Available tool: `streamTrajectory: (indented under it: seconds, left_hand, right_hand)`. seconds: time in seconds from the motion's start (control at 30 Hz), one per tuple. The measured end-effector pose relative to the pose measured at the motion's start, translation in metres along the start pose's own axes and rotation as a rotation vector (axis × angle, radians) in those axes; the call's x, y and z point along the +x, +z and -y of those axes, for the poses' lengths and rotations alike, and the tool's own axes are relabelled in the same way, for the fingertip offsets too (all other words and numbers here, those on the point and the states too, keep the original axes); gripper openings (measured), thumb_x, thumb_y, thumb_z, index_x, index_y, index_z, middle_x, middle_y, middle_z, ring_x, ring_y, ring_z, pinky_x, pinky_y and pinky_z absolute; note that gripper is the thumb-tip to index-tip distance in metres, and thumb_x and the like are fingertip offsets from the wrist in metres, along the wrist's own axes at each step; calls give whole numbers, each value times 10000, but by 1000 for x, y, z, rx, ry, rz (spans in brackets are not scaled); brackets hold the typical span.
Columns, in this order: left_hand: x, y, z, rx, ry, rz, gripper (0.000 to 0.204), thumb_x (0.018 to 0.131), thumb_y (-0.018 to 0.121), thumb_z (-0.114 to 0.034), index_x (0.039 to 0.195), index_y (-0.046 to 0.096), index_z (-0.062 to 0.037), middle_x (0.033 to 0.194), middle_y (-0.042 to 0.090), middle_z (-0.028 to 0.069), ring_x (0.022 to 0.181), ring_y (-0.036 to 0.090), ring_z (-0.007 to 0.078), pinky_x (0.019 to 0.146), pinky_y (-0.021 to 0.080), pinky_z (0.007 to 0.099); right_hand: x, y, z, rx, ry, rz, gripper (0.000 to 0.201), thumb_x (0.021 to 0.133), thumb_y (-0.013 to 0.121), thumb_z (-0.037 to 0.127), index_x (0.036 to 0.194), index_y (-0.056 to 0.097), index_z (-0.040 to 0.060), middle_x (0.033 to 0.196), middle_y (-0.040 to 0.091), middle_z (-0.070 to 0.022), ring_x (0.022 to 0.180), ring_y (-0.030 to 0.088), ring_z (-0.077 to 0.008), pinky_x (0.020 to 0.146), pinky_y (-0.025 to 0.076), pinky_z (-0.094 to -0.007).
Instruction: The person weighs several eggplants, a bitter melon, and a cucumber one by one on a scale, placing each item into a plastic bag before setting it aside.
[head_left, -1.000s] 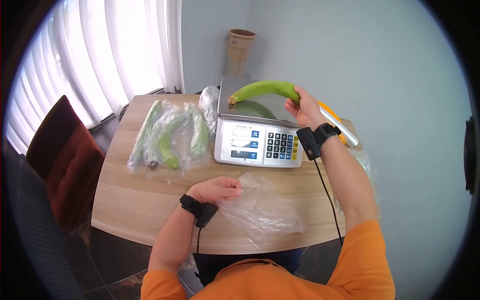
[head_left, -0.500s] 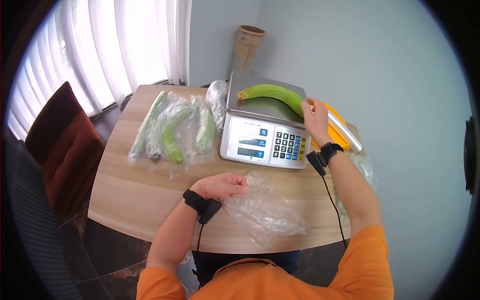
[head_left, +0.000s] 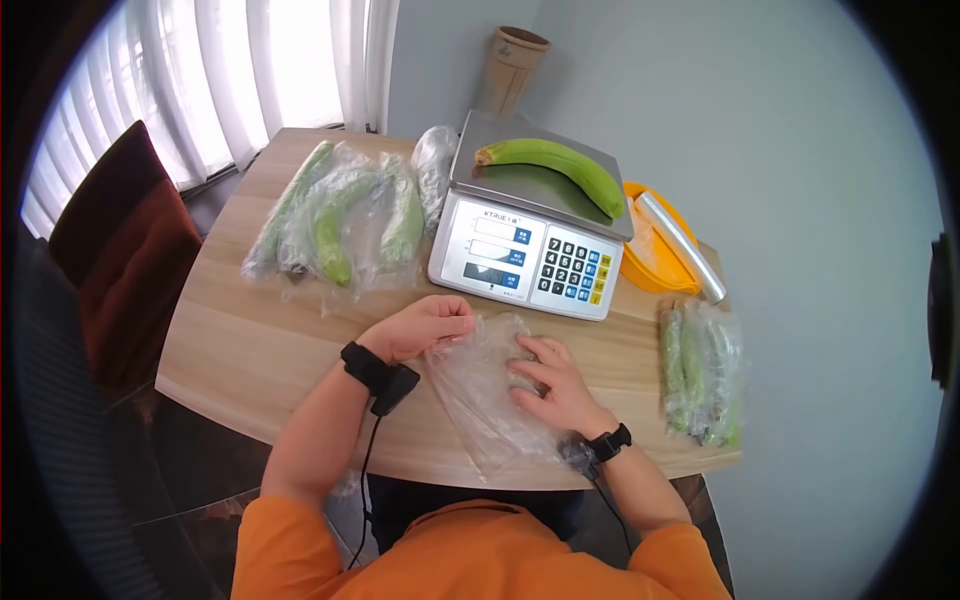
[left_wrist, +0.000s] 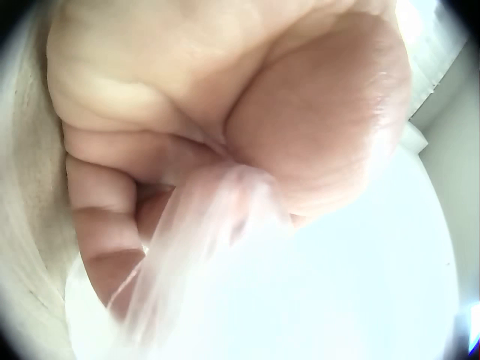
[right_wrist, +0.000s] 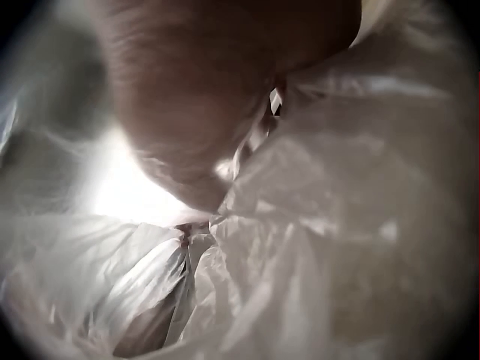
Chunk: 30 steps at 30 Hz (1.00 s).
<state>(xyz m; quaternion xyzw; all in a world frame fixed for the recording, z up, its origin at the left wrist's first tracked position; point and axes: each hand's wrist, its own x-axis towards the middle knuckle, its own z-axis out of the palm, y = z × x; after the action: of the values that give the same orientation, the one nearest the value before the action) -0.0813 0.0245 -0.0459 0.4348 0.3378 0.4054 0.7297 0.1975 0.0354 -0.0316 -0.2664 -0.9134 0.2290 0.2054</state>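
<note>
In the head view my left hand (head_left: 418, 328) pinches the gathered edge of a clear plastic bag (head_left: 490, 430), with fingers curled. The left wrist view shows the film bunched between thumb and fingers. My right hand (head_left: 562, 388) lies over the bag's right side, its fingers spread apart and touching the film. Crumpled plastic (right_wrist: 285, 277) fills much of the right wrist view, right at a fingertip. A long, curved green gourd (head_left: 560, 165) rests by itself on the metal pan of a digital scale (head_left: 530, 262), beyond both hands.
Several bagged green gourds (head_left: 335, 225) lie on the table (head_left: 260, 345) left of the scale. To its right stand an orange basin (head_left: 640, 265) and a roll of plastic film (head_left: 682, 245). Another bagged bundle of green vegetables (head_left: 700, 370) lies at the right edge.
The right hand set the gourd down on the scale, let go of it and came back to the plastic bag. The left hand has kept its grip on the bag.
</note>
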Motion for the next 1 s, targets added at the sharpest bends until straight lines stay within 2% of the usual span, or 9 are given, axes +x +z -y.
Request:
streamTrajectory:
  seconds: [0.2, 0.4, 0.6, 0.87, 1.0]
  left_hand:
    - [6, -5, 4, 37, 19, -60, 143, 963, 542, -179, 870, 551, -71, 704, 504, -45, 566, 411, 34, 505, 321, 175]
    - [4, -2, 2, 6, 2, -90, 141, 953, 564, -191, 868, 559, -79, 724, 509, -51, 611, 436, 33, 533, 347, 182]
    - [5, 1, 3, -49, 5, -111, 126, 954, 567, -184, 888, 552, -78, 767, 530, -39, 659, 470, 46, 575, 395, 202]
    - [5, 2, 1, -22, 45, -103, 138, 963, 560, -193, 889, 537, -79, 735, 520, -40, 614, 457, 44, 541, 381, 191]
    - [8, 0, 0, 146, 130, -299, 132, 952, 569, -187, 891, 545, -73, 736, 518, -54, 616, 448, 23, 531, 370, 181]
  right_hand:
    - [-1, -2, -7, 72, 25, -10, 362, 734, 704, 195, 1082, 661, 107, 1341, 513, -127, 1217, 432, -342, 1038, 334, -435]
    - [-5, 2, -20, 213, 50, -59, 355, 758, 706, 113, 1106, 648, 81, 1294, 561, -89, 1211, 445, -306, 1041, 332, -414]
    - [-6, 2, -20, 238, 38, -87, 348, 761, 698, 98, 1103, 643, 68, 1265, 580, -83, 1219, 445, -302, 1037, 344, -408]
    - [-6, 2, -18, 261, 43, -97, 254, 752, 694, 62, 1005, 674, 71, 1247, 592, -78, 1201, 463, -294, 1029, 353, -405]
    - [-4, 1, -16, 259, 51, -118, 205, 752, 699, 88, 956, 685, 88, 1168, 627, -71, 1153, 502, -287, 998, 380, -402]
